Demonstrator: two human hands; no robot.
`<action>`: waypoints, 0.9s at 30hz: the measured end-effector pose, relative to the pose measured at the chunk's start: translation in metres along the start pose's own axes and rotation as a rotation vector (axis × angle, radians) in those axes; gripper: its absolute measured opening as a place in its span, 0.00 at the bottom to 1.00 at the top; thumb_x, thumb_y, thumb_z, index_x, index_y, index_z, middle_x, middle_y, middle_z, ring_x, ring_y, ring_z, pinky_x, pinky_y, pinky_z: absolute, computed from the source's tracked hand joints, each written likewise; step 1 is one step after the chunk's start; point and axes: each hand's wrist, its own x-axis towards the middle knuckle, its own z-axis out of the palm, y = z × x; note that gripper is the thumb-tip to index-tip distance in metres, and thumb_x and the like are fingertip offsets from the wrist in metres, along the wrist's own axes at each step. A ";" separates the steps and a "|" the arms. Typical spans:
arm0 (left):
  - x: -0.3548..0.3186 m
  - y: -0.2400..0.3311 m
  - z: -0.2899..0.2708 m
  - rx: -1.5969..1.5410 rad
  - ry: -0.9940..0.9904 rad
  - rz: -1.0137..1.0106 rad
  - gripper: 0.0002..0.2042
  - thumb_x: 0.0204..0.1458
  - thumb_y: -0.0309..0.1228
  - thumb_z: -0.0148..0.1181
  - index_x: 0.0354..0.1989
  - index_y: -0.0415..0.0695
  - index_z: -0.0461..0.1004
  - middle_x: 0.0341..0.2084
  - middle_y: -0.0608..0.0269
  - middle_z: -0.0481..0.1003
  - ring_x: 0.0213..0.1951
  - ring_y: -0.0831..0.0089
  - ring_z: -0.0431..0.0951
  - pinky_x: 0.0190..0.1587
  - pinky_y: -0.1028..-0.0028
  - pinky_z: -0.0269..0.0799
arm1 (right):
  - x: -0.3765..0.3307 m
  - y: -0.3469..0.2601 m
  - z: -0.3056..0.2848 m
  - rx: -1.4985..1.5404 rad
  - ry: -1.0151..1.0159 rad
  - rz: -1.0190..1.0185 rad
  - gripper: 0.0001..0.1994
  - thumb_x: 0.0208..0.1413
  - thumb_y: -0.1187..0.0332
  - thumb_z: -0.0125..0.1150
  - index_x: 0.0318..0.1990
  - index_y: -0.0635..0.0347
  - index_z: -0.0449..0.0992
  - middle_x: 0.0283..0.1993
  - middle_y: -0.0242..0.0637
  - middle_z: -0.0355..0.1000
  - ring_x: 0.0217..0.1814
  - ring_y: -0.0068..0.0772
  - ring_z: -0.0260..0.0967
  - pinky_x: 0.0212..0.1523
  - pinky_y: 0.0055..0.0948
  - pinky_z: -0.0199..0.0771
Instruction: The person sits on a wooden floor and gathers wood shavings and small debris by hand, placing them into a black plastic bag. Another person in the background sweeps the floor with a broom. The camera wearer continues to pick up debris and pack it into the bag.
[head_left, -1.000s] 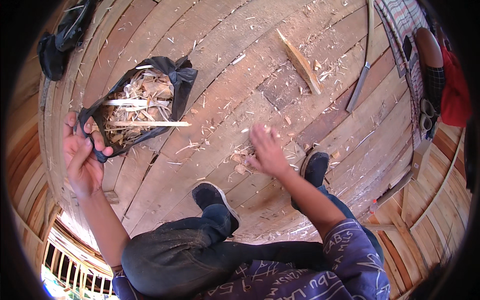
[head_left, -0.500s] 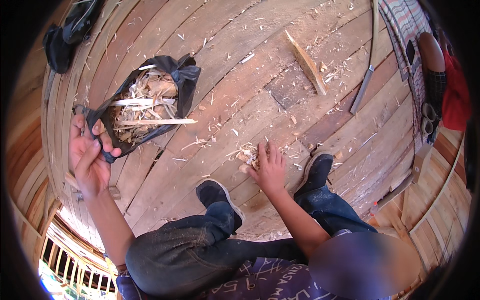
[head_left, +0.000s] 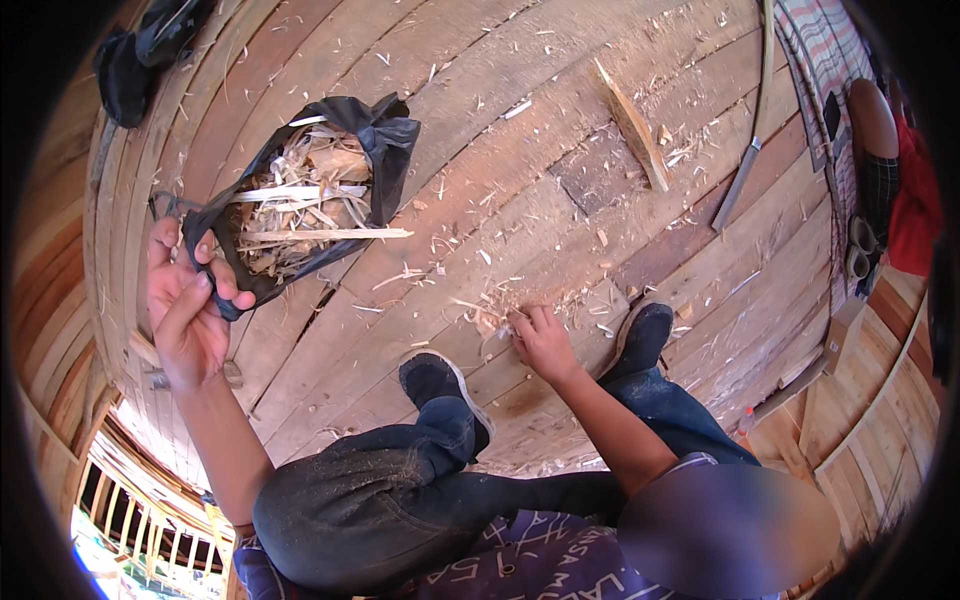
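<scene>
My left hand (head_left: 185, 305) grips the near edge of a black plastic bag (head_left: 385, 135) that lies open on the plank floor at the left. The bag is filled with pale wood shavings and splinters (head_left: 300, 205); one long thin strip sticks out to the right. My right hand (head_left: 540, 345) is down on the floor between my two dark shoes, fingers closed over a small heap of wood shavings (head_left: 490, 318). My knees in dark trousers fill the lower middle.
Shavings are strewn over the wooden floor (head_left: 520, 130). A wooden wedge-shaped offcut (head_left: 632, 125) and a long-handled blade tool (head_left: 745, 160) lie at the upper right. A dark cloth (head_left: 130, 60) sits upper left. Another person sits on a striped mat (head_left: 880, 150) at the right edge.
My right hand came down from mid-air to the floor and closed on the shavings by my shoes. My left hand kept its hold on the bag's edge.
</scene>
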 end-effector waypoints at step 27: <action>-0.033 -0.012 -0.017 0.002 0.096 -0.040 0.22 0.45 0.14 0.50 0.48 0.43 0.52 0.36 0.55 0.64 0.30 0.64 0.77 0.32 0.62 0.82 | 0.184 -0.174 -0.197 0.542 0.106 -0.346 0.15 0.41 0.76 0.61 0.41 0.63 0.73 0.40 0.46 0.72 0.41 0.39 0.72 0.38 0.34 0.74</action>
